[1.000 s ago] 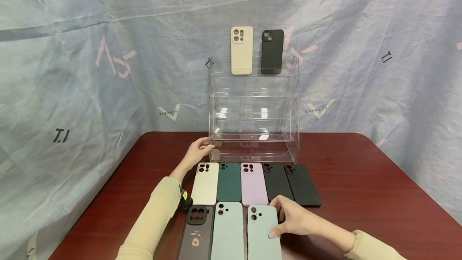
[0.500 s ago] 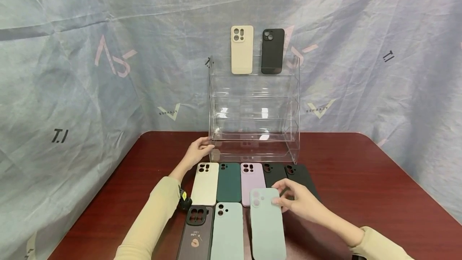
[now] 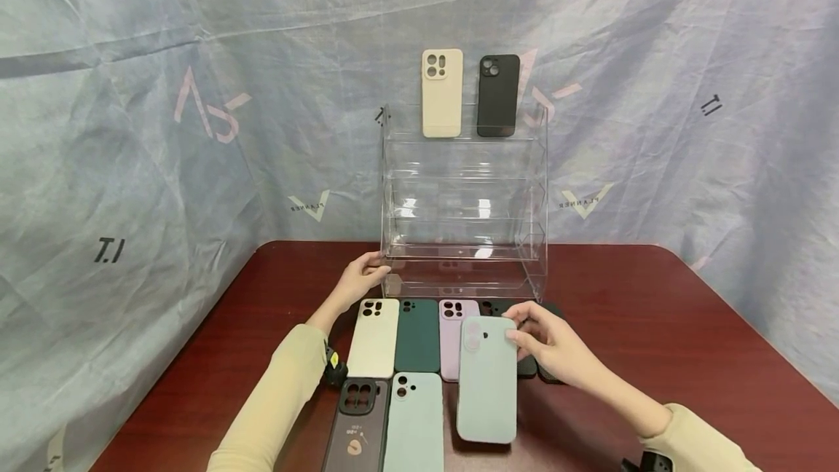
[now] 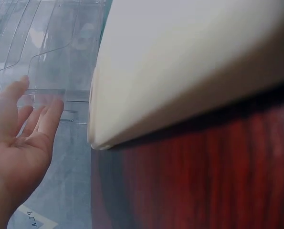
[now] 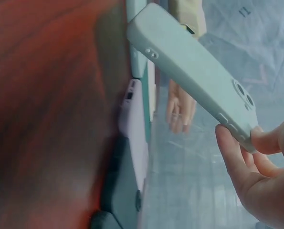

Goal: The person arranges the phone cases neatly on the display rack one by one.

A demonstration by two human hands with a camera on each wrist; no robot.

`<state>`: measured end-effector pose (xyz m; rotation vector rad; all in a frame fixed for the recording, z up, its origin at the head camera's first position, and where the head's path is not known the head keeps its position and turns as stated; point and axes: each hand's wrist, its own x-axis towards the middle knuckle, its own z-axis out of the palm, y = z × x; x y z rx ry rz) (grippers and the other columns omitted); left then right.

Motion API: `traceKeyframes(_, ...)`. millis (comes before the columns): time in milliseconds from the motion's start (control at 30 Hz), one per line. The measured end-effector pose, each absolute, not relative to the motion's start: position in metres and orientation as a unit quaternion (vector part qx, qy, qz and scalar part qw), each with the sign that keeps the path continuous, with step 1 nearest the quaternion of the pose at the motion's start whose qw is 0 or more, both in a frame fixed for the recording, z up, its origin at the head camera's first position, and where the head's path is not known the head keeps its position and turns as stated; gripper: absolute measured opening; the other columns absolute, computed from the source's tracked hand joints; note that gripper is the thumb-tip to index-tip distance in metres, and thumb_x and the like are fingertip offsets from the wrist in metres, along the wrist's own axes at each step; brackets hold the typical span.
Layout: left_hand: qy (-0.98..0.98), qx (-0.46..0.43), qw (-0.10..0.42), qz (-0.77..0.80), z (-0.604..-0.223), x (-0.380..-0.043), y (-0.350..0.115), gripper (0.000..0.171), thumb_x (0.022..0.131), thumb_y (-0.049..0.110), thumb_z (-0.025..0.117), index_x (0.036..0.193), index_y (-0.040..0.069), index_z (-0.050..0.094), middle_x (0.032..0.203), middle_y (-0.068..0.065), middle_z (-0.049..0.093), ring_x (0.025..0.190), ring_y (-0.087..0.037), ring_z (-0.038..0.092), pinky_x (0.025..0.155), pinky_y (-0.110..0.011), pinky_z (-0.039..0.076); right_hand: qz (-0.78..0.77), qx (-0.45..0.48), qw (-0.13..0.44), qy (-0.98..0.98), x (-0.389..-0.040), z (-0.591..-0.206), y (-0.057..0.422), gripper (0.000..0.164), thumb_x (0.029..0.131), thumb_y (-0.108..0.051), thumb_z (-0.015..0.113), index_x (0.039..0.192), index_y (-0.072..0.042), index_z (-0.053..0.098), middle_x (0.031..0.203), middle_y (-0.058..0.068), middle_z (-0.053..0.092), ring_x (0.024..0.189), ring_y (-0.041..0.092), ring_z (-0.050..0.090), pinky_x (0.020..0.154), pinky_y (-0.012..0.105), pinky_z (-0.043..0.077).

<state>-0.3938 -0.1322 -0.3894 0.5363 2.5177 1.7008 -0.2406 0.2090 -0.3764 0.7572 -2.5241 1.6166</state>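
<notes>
My right hand (image 3: 550,344) pinches a pale mint phone case (image 3: 488,384) by its upper right corner, between thumb and fingers. The case is lifted off the table, tilted, and covers part of a lilac phone case (image 3: 452,341). In the right wrist view, the mint case (image 5: 194,71) slants down to the fingertips at its camera end. My left hand (image 3: 357,279) touches the lower left side of a clear acrylic display rack (image 3: 465,268). The left wrist view has this hand (image 4: 27,143) with fingers mostly straight against the rack.
A cream case (image 3: 442,93) and a black case (image 3: 498,97) stand on the rack's top tier. On the table lie a cream case (image 3: 373,341), a dark green case (image 3: 418,337), two black cases, a second mint case (image 3: 416,421) and a smoky translucent case (image 3: 357,432).
My right hand has lifted the mint phone case off the table and moved it forward, toward the rack. My left hand has stayed at the rack's side.
</notes>
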Motion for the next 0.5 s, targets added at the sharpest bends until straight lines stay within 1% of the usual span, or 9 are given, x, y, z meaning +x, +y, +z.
traceKeyframes(100, 0.813, 0.173, 0.024, 0.555, -0.389, -0.392, -0.132, 0.056, 0.096, 0.019, 0.055, 0.143, -0.004, 0.033, 0.136, -0.027, 0.044, 0.119, -0.036, 0.052, 0.098, -0.043, 0.047, 0.523, 0.245, 0.046, -0.815, -0.245, -0.371, 0.211, 0.024, 0.092, -0.014, 0.060, 0.112, -0.004, 0.052, 0.095, 0.015, 0.051, 0.072, 0.013, 0.062, 0.063, 0.037, 0.058)
traceKeyframes(267, 0.813, 0.166, 0.022, 0.557, -0.389, -0.391, -0.131, 0.054, 0.096, 0.018, 0.055, 0.141, -0.003, 0.035, 0.133, -0.025, 0.047, 0.117, -0.035, 0.053, 0.097, -0.039, 0.049, 0.513, 0.248, 0.070, -0.818, -0.252, -0.362, 0.216, 0.022, 0.092, -0.010, 0.060, 0.112, -0.005, 0.053, 0.091, 0.013, 0.052, 0.069, 0.013, 0.061, 0.062, 0.032, 0.057)
traceKeyframes(433, 0.815, 0.160, 0.022, 0.557, -0.392, -0.395, -0.131, 0.052, 0.095, 0.017, 0.056, 0.141, -0.002, 0.037, 0.130, -0.024, 0.049, 0.115, -0.034, 0.055, 0.095, -0.038, 0.050, 0.496, 0.243, 0.096, -0.828, -0.264, -0.342, 0.222, 0.022, 0.093, -0.012, 0.058, 0.114, -0.006, 0.054, 0.090, 0.012, 0.055, 0.071, 0.012, 0.060, 0.063, 0.031, 0.057)
traceKeyframes(500, 0.813, 0.161, 0.021, 0.559, -0.395, -0.400, -0.132, 0.053, 0.095, 0.017, 0.056, 0.141, -0.002, 0.037, 0.130, -0.024, 0.049, 0.115, -0.034, 0.054, 0.095, -0.038, 0.051, 0.484, 0.238, 0.109, -0.835, -0.269, -0.331, 0.225, 0.022, 0.094, -0.013, 0.057, 0.115, -0.006, 0.054, 0.090, 0.012, 0.056, 0.070, 0.011, 0.061, 0.061, 0.030, 0.056)
